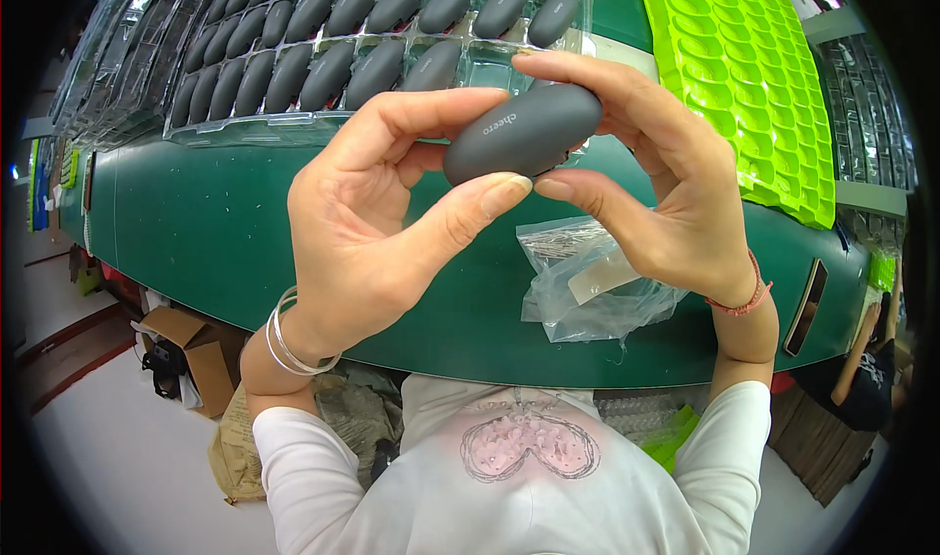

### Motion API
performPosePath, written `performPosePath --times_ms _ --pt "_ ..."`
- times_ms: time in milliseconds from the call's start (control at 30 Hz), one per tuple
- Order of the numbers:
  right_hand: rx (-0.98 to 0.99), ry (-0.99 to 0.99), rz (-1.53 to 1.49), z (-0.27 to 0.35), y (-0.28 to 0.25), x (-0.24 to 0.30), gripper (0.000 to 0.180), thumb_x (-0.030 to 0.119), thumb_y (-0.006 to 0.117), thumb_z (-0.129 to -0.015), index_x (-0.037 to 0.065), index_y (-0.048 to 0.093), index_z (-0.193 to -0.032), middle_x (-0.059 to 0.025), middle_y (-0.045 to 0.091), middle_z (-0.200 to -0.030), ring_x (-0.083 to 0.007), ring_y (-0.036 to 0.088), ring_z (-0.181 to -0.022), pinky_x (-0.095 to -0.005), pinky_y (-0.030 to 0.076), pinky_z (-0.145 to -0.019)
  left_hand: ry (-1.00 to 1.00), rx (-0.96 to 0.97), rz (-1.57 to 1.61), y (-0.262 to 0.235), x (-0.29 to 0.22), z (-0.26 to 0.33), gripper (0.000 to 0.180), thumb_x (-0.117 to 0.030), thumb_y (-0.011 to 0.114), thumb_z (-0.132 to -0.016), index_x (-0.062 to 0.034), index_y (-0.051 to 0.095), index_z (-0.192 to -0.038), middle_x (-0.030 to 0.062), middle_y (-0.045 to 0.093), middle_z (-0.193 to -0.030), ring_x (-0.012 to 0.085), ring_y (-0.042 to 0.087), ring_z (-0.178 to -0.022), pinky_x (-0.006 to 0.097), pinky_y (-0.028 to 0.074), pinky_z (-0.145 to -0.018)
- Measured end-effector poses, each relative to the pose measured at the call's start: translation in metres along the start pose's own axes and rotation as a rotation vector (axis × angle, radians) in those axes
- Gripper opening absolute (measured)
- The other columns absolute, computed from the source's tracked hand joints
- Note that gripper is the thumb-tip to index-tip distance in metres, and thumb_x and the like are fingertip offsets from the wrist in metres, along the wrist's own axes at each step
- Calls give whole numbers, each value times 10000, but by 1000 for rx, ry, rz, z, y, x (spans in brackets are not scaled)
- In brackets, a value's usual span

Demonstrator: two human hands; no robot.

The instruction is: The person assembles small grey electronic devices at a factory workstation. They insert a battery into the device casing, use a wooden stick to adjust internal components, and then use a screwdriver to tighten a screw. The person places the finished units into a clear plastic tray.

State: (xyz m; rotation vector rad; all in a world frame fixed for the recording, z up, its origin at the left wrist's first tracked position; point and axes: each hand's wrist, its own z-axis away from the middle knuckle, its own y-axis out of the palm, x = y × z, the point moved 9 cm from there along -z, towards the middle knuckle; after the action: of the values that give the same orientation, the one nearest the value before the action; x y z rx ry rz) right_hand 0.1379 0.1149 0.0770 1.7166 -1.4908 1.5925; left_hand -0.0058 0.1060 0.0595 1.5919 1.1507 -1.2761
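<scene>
Between my two hands, above the green table, I hold a dark grey oval plastic casing (529, 132) with small pale lettering on top. My left hand (377, 198) pinches its left end, thumb along the near edge and fingers behind. My right hand (651, 163) grips the right end, index finger over the far edge and thumb at the near lower side. Something reddish shows on the casing's underside, too small to make out. Just beyond my hands, a clear plastic tray (264, 132) holds rows of similar grey casings (378, 70). One tray pocket behind the held casing has none in it.
A clear plastic bag (597, 296) of thin metal pins lies below my right hand. To the right stands a bright green moulded tray (739, 85), and a phone-like dark slab (807, 305) near the table edge. A cardboard box (201, 359) sits on the floor at left. Another person's arm (860, 349) shows far right.
</scene>
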Motion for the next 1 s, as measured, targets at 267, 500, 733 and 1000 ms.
performPosePath --times_ms 267,500,733,1000 --pt "47 53 -156 -2 -1 -7 525 -76 645 -821 -27 504 -1324 -143 544 -1336 -197 574 -1133 -315 481 -920 -52 -13 47 -2 1 -1 458 -24 720 -821 103 529 -1218 173 617 -1136 183 600 -1044 293 468 -931" --pt "48 59 -119 -1 -1 -4 567 -83 665 -799 -17 497 -1337 -132 540 -1341 -174 577 -1098 -300 486 -898 -55 -13 61 -1 3 -2 427 -11 707 -835 97 531 -1209 158 611 -1141 188 599 -1050 306 474 -931" --pt "-11 77 -92 -2 -1 -11 570 27 746 -776 21 530 -1304 -141 665 -983 -206 652 -815 -317 524 -777 -63 11 153 4 9 -1 331 25 689 -847 57 562 -1151 104 574 -1122 176 598 -1048 301 521 -886" --pt "-18 60 -111 -4 -4 -7 559 0 726 -783 22 532 -1307 -141 674 -965 -205 672 -848 -314 520 -812 -80 13 155 4 11 -2 363 7 708 -837 52 564 -1167 108 583 -1123 171 604 -1058 298 540 -886"
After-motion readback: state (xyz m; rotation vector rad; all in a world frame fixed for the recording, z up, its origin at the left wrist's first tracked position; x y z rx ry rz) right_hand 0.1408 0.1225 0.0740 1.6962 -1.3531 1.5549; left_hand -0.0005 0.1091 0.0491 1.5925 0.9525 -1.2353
